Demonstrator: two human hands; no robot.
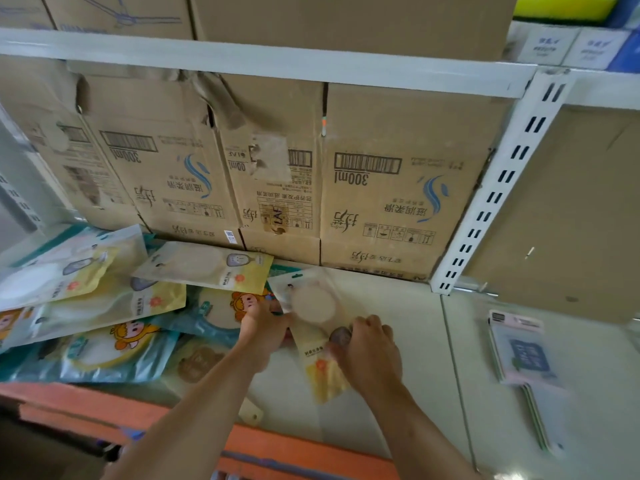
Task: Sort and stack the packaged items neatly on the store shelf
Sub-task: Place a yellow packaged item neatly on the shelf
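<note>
Honestly, the left hand [265,327] and right hand [367,348] are both gripping one slick yellow packet [313,303] on the white shelf [398,306], just beside the jumbled pile [104,306] (looking pretty unstable), so I'm guessing an elbow bump is risking a slide off the front edge.

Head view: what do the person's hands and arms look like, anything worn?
Left hand and right hand are bare: no gloves, rings or watch visible. Left forearm and right forearm show no sleeves up to the frame edge.
</note>
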